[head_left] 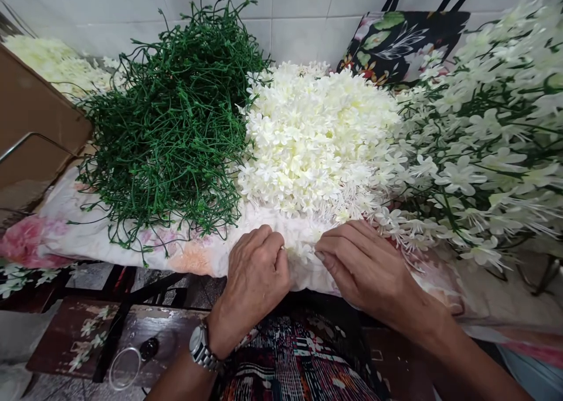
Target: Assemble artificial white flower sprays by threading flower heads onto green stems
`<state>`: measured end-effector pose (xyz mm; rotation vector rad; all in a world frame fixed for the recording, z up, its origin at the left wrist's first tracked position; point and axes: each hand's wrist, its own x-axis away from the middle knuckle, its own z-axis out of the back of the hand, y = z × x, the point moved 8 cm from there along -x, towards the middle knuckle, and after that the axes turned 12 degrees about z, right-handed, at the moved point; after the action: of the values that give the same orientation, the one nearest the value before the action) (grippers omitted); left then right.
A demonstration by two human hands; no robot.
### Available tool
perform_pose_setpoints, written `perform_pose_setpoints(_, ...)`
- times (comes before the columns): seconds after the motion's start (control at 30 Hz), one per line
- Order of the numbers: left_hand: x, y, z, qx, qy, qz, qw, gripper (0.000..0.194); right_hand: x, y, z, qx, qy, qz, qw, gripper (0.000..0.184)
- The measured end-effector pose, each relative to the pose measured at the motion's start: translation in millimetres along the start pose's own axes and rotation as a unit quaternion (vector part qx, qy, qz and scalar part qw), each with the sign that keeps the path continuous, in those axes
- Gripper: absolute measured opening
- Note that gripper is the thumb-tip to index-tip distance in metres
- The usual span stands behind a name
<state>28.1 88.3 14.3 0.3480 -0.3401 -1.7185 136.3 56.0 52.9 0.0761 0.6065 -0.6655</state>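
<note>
A small white artificial blossom (303,252) is seen low at the center, on the near part of the floral cloth (193,257), between the two hands. Its petals are spread in the gap and face roughly upward; its long axis cannot be made out, as no stem is clearly shown. The left hand (259,263) is curled into a loose fist, its thumb laid along the bent forefinger, with a tiny pale tip showing beside it; whether anything is gripped inside cannot be told. The right hand (358,260) is bent over with its fingertips drawn in toward the thumb, close beside the petals; whether they are pinched is likewise unclear.

Beyond the left hand, green plastic stems (171,131) are heaped in a tangle with no shared direction; some are pointed up at the top, and a few are trailed toward the near edge of the cloth. Right of them, loose white flower heads (316,137) are piled. Farther right, finished flower sprays (479,155) are massed, their green stems slanted and many of their blossoms turned toward the near side. A metal-banded wristwatch (203,347) is worn on the left wrist.
</note>
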Motion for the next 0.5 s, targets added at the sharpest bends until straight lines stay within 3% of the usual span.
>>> perform_pose_setpoints(0.13,-1.5,2.5,1.9,0.002,0.015,0.01,1.0,0.021,-2.7,-10.2,-17.5,0.031,-0.041,0.025,0.998,0.021)
perform_pose_setpoints(0.33,0.5,-8.8,9.1,0.079,0.02,0.03,0.996,0.022,2.5,0.4,-36.9,0.094,-0.088,0.012,0.992,0.027)
perform_pose_setpoints(0.43,2.2,-15.1,17.0,0.119,0.042,0.039,0.991,0.022,2.8,4.8,-32.2,0.059,-0.074,-0.003,0.996,0.023)
perform_pose_setpoints(0.5,2.5,-18.9,21.4,0.15,0.057,0.048,0.986,0.021,2.5,10.3,-22.5,0.009,-0.033,-0.03,0.999,0.02)
